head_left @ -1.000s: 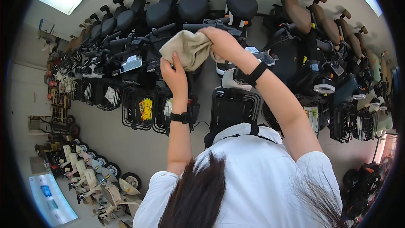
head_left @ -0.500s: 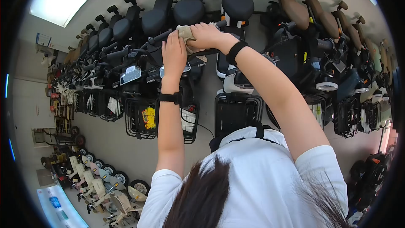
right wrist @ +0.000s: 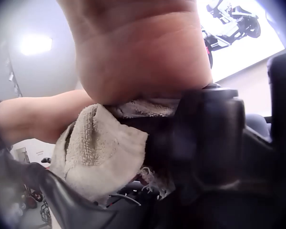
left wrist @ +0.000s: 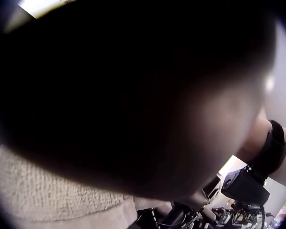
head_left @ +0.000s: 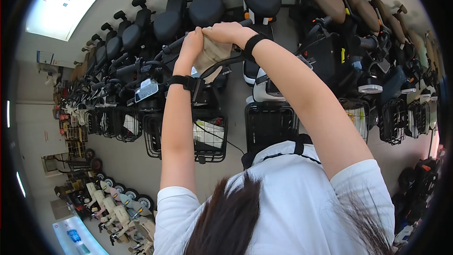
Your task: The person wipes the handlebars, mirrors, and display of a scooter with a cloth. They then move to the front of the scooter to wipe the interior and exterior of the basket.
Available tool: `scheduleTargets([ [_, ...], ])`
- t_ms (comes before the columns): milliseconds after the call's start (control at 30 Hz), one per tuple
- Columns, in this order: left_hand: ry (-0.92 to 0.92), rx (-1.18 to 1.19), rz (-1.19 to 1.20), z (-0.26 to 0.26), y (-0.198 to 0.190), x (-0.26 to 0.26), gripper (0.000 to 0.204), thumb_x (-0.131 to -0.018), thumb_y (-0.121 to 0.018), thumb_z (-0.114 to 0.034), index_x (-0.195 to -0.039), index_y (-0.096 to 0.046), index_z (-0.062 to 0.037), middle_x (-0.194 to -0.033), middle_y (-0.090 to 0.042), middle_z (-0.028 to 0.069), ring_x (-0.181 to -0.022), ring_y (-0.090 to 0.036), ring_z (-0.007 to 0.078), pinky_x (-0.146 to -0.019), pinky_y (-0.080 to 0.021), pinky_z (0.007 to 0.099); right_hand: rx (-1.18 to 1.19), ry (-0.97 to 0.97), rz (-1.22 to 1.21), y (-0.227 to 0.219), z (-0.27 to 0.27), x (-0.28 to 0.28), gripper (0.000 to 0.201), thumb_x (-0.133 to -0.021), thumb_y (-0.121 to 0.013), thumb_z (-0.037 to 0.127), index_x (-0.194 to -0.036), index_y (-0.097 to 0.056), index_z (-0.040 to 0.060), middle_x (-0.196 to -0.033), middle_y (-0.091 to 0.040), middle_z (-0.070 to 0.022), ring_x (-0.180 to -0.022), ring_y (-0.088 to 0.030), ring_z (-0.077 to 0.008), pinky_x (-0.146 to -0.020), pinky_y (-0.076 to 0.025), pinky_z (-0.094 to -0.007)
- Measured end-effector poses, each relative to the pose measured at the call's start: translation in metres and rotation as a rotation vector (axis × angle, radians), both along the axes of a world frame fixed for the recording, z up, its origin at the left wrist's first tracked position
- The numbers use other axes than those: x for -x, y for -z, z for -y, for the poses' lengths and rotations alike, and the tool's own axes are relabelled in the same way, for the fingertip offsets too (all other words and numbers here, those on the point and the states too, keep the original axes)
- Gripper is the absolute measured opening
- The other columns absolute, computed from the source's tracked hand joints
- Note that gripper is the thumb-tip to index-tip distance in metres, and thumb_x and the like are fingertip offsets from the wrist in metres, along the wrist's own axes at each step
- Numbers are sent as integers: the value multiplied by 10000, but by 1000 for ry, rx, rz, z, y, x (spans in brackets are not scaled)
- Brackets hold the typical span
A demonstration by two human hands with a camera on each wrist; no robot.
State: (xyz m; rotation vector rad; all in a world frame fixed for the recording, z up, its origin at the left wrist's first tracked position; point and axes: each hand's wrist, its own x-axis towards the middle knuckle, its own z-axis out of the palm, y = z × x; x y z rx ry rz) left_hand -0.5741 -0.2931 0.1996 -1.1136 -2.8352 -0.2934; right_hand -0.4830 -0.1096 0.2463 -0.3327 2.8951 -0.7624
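A beige cloth lies over a black handlebar and hangs down between both hands in the head view. The left hand pinches its upper left edge with bent fingers. Curled over the cloth and bar from above is the right hand, close beside the left. In the right wrist view the cloth droops in folds below the right hand, with terry texture and a frayed end. A dark blur fills most of the left wrist view, above a strip of cloth.
Rows of scooters with black seats and brown seats stand beyond the hands. Wire baskets are nearer the person. Phone-like displays sit on the scooters. More scooters are at lower left.
The left hand's straight fingers have bent at the cloth's edge. Bunched up half a second ago, the cloth now hangs more spread out. The head view has shifted a little.
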Motion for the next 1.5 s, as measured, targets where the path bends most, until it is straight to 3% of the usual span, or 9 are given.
scheduleTargets([
  [400, -53, -230, -7, -2, 2, -33, 366, -1116, -372, -281, -1188, -569, 18, -1115, -684, 261, -1025, -654, 475, -883, -531, 538, -124, 4, -314, 42, 2, 2, 143, -980, -557, 224, -1089, -637, 176, -865, -719, -71, -796, -728, -338, -756, -599, -465],
  [467, -4, -253, -32, 1, 11, -32, 360, -1114, -395, -297, -1206, -573, 2, -1151, -674, 245, -1029, -647, 469, -884, -527, 533, -315, -11, -535, 37, 6, -19, 179, -992, -550, 253, -1094, -639, 136, -913, -699, -84, -886, -723, -317, -862, -590, -483],
  [533, 86, 44, -261, 2, 19, -29, 331, -1098, -462, -310, -1234, -582, -32, -1230, -642, 202, -1062, -629, 448, -897, -518, 534, -305, 74, -612, 37, 12, -44, 231, -991, -562, 258, -1143, -643, 104, -1021, -699, -103, -1006, -700, -310, -962, -549, -483],
  [667, 125, -105, -252, 9, -1, -84, 345, -1081, -509, -293, -1317, -575, -50, -1361, -590, 182, -1203, -592, 421, -998, -498, 524, -168, 242, -886, 53, 19, -78, 426, -985, -599, 268, -1320, -611, 4, -1375, -624, -155, -1344, -554, -301, -1207, -370, -472],
  [767, 91, -150, -405, 14, -11, -125, 448, -1053, -563, -287, -1452, -550, -83, -1559, -487, 139, -1451, -441, 383, -1192, -331, 591, -124, 215, -834, 38, 16, -105, 494, -984, -613, 253, -1399, -571, -11, -1487, -566, -159, -1433, -485, -295, -1242, -328, -465],
  [1100, 71, -100, -386, -1, -32, -200, 437, -996, -661, -295, -1347, -621, -37, -1399, -641, 99, -1409, -500, 312, -1238, -206, 634, 112, 161, -787, 47, -2, -160, 438, -968, -640, 218, -1351, -587, 13, -1513, -553, -120, -1426, -490, -294, -1241, -339, -450],
  [1333, 185, -158, -356, -24, -27, -252, 541, -927, -742, -283, -1380, -579, -34, -1377, -614, 81, -1361, -521, 288, -1234, -232, 636, 162, 197, -613, 62, -33, -223, 445, -905, -609, -17, -1345, -598, 47, -1383, -624, -95, -1360, -535, -294, -1233, -339, -488],
  [1467, 216, -145, -364, -45, 13, -266, 509, -888, -713, -143, -1373, -585, -59, -1332, -618, 70, -1299, -557, 257, -1198, -335, 540, 239, 304, -491, 68, -58, -254, 484, -891, -573, -77, -1347, -612, 80, -1368, -628, -83, -1345, -541, -288, -1227, -333, -506],
  [1500, 224, -181, -356, -53, 19, -270, 490, -872, -669, -83, -1357, -596, -70, -1296, -638, 67, -1245, -590, 242, -1110, -441, 455, 234, 317, -472, 72, -64, -259, 502, -890, -567, -84, -1355, -615, 100, -1382, -626, -71, -1353, -536, -287, -1230, -324, -506],
])
